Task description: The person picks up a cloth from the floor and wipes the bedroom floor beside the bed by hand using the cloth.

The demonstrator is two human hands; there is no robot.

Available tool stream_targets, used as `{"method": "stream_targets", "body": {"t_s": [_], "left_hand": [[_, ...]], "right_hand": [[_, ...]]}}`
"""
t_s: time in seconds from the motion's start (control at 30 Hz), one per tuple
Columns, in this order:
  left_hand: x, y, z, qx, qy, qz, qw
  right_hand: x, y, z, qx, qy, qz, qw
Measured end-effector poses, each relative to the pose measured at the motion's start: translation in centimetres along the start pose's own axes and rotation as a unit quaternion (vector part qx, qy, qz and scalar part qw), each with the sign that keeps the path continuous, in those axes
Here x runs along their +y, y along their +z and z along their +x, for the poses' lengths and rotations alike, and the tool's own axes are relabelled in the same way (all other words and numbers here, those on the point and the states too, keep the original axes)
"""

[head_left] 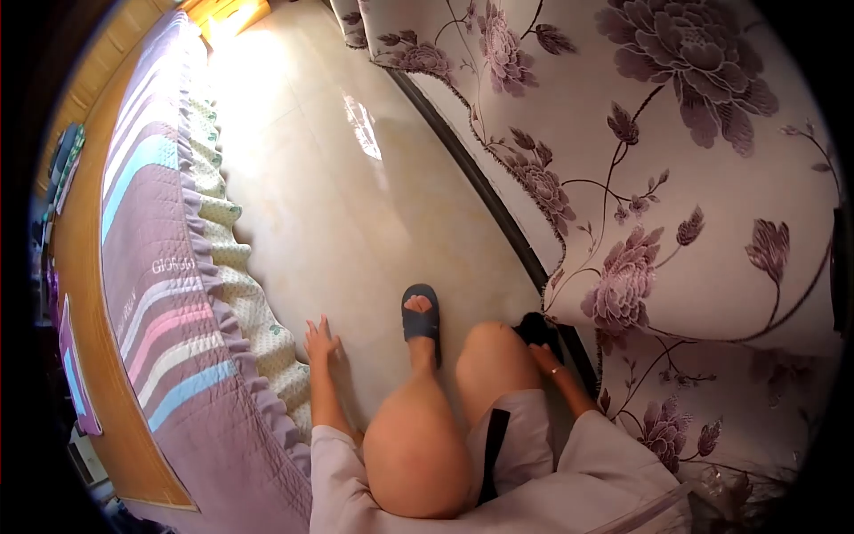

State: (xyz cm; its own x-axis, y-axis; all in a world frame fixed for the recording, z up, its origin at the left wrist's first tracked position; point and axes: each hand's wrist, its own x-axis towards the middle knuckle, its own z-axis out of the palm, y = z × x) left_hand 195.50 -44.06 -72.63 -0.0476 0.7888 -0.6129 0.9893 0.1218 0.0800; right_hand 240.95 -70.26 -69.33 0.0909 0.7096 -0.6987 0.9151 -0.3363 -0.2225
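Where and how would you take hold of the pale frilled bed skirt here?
Probably best pinched at its loose, wavy outer edge, where a fold of the bed skirt bulges out. Come from the open floor side: the upper edge meets the quilted cover. The left hand, fingers spread, is right beside it.

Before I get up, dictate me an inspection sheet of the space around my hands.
Surface: pale, glossy floor, with bright glare toward the far end.
Job's things: black item at the right hand; its kind is unclear.
Clutter: stacked fabrics at far left.
Hands: left hand open, fingers spread; right hand's grip unclear.
Cables: nothing seen.
Surroundings: striped quilt at left, floral fabric at right, dark slipper on one foot.
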Motion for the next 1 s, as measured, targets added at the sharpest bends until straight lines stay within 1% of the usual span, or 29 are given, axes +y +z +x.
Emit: {"method": "stream_targets", "body": {"t_s": [0.03, 0.07, 0.1, 0.13, 0.2, 0.23, 0.27, 0.3, 0.33, 0.37, 0.4, 0.47, 0.5, 0.53, 0.57, 0.6, 0.63, 0.67, 0.7, 0.73, 0.77, 0.8, 0.87, 0.9, 0.93, 0.97, 1.0], "left_hand": [[-0.2, -0.6, 0.2, -0.036, 0.005, -0.004, 0.999], [-0.5, -1.0, 0.2, -0.031, -0.001, -0.008, 0.999], [-0.8, -1.7, 0.0, 0.061, 0.086, -0.029, 0.994], [-1.0, -2.5, -0.4, 0.153, 0.169, -0.047, 0.973], [1.1, -7.1, -2.7, 0.211, 0.192, -0.116, 0.951], [2.4, -9.5, -4.8, 0.212, 0.196, -0.143, 0.947], [3.8, -11.7, -7.1, 0.213, 0.2, -0.168, 0.941], [5.0, -13.5, -9.2, 0.218, 0.187, -0.167, 0.943], [6.2, -15.0, -11.1, 0.174, 0.129, -0.235, 0.947], [6.8, -15.3, -12.3, 0.131, 0.071, -0.304, 0.941], [6.7, -14.2, -12.7, 0.133, 0.059, -0.307, 0.941], [6.2, -11.6, -12.6, 0.209, 0.226, -0.398, 0.864], [5.7, -10.5, -12.7, 0.223, 0.251, -0.32, 0.886], [4.7, -7.9, -11.9, 0.19, 0.237, -0.359, 0.883], [4.8, -6.5, -12.2, 0.127, 0.206, -0.434, 0.868], [4.3, -4.7, -12.4, 0.107, 0.204, -0.408, 0.884], [4.4, -3.7, -13.3, 0.064, 0.174, -0.412, 0.892], [4.3, -2.3, -13.7, 0.03, 0.152, -0.419, 0.895], [4.2, 0.0, -13.9, 0.013, 0.112, -0.489, 0.865], [5.0, 0.9, -14.9, 0.038, 0.089, -0.517, 0.851], [5.7, 1.5, -16.0, 0.054, 0.098, -0.54, 0.834], [5.7, 1.9, -16.9, 0.053, 0.087, -0.545, 0.832], [5.5, 2.6, -18.3, -0.073, 0.087, -0.527, 0.842], [5.0, 3.2, -18.7, -0.103, 0.053, -0.517, 0.848], [4.6, 3.4, -19.1, -0.104, 0.045, -0.517, 0.849], [4.3, 3.3, -19.7, -0.082, 0.012, -0.587, 0.806], [4.1, 3.3, -20.1, -0.056, -0.018, -0.652, 0.756]], "right_hand": [[0.9, -0.4, -0.8, 0.036, -0.039, 0.184, 0.982], [1.6, -0.7, -1.1, 0.067, -0.078, 0.361, 0.927], [1.8, -1.7, -0.7, 0.119, -0.126, 0.378, 0.91], [1.1, -3.8, -0.8, 0.154, -0.127, 0.396, 0.897], [2.3, -4.3, 2.4, 0.179, -0.024, 0.352, 0.918], [1.0, -6.8, 2.7, 0.243, -0.071, 0.274, 0.928], [-1.0, -9.8, 3.2, 0.306, -0.119, 0.196, 0.924], [-2.6, -11.0, 5.2, 0.348, -0.118, 0.259, 0.893], [-4.2, -11.8, 7.2, 0.386, -0.111, 0.323, 0.857], [-5.3, -12.8, 9.3, 0.399, -0.117, 0.301, 0.858], [-6.3, -13.5, 11.3, 0.412, -0.125, 0.276, 0.859], [-8.5, -13.0, 14.8, 0.442, -0.083, 0.142, 0.882], [-9.3, -12.5, 15.9, 0.409, -0.073, 0.097, 0.905], [-9.3, -10.9, 18.1, 0.384, -0.06, 0.03, 0.921], [-10.0, -10.8, 19.6, 0.34, -0.016, 0.056, 0.939], [-11.2, -10.4, 20.9, 0.289, 0.03, 0.084, 0.953], [-12.3, -10.6, 21.8, 0.294, 0.034, 0.113, 0.948], [-13.4, -10.9, 22.6, 0.288, 0.032, 0.11, 0.951], [-14.5, -11.2, 23.3, 0.33, 0.029, 0.092, 0.939], [-15.6, -11.3, 24.0, 0.369, 0.025, 0.073, 0.926], [-16.3, -11.5, 24.9, 0.391, 0.006, 0.055, 0.919], [-17.1, -11.6, 25.8, 0.382, 0.001, 0.05, 0.923], [-18.7, -12.1, 27.2, 0.407, -0.092, 0.031, 0.908], [-19.9, -12.2, 27.8, 0.4, -0.095, 0.032, 0.911], [-21.3, -12.2, 28.0, 0.38, -0.164, 0.03, 0.91], [-22.8, -12.0, 28.1, 0.359, -0.233, 0.029, 0.903], [-24.7, -11.7, 28.0, 0.36, -0.258, 0.017, 0.897]]}}
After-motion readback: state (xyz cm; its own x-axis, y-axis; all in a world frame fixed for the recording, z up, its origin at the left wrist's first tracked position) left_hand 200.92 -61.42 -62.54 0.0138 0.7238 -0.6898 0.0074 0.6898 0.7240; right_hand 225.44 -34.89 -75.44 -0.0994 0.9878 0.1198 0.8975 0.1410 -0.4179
